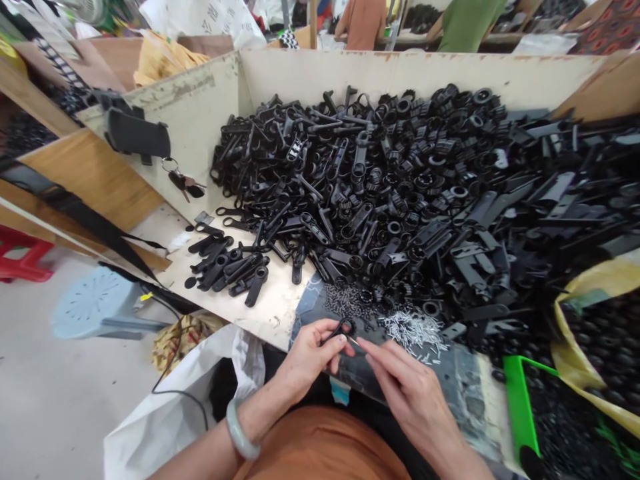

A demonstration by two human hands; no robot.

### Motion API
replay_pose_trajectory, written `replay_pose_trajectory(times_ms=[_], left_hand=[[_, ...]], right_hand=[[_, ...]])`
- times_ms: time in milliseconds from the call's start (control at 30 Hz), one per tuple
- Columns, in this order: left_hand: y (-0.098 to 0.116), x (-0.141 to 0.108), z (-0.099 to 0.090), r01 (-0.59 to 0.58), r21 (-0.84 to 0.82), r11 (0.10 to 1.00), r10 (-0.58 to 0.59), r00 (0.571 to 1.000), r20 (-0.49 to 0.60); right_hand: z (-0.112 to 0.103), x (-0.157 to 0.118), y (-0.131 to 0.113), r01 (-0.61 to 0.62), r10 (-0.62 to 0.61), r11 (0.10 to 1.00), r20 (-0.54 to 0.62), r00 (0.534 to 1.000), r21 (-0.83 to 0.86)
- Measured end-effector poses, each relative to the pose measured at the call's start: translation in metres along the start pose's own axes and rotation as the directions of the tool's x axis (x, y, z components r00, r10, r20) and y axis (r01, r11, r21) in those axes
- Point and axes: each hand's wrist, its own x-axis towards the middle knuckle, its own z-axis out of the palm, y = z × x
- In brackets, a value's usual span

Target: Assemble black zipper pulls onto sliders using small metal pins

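In my left hand (313,352), closed near the table's front edge, is a small black plastic part (345,326) with a ring-shaped end. My right hand (410,379) pinches a thin silver metal pin (353,341) at the side of that part; whether the pin is inside it I cannot tell. Just beyond my hands lie a heap of silver pins (415,333) and a heap of small dark pieces (345,302), perhaps screws. Several black handle-like parts (227,267) lie together on the board to the left.
A large pile of black plastic parts (350,187) fills the walled bin (410,70). Keys (185,183) hang on its left wall. A green crate (520,400) and yellow sack (563,320) stand right, a blue stool (95,300) left. Other people sit behind.
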Motion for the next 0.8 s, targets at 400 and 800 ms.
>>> replay_pose_trajectory(times_ms=[400, 800], left_hand=[[-0.0008, 0.0015, 0.0004, 0.011, 0.017, 1.000, -0.011, 1.000, -0.004], [0.0032, 0.0020, 0.0043, 0.014, 0.032, 0.999, -0.013, 0.999, -0.040]], right_hand=[[0.0011, 0.0014, 0.0003, -0.024, 0.025, 0.997, 0.003, 1.000, -0.068], [0.0095, -0.0022, 0.0010, 0.002, -0.003, 0.977, -0.006, 1.000, -0.213]])
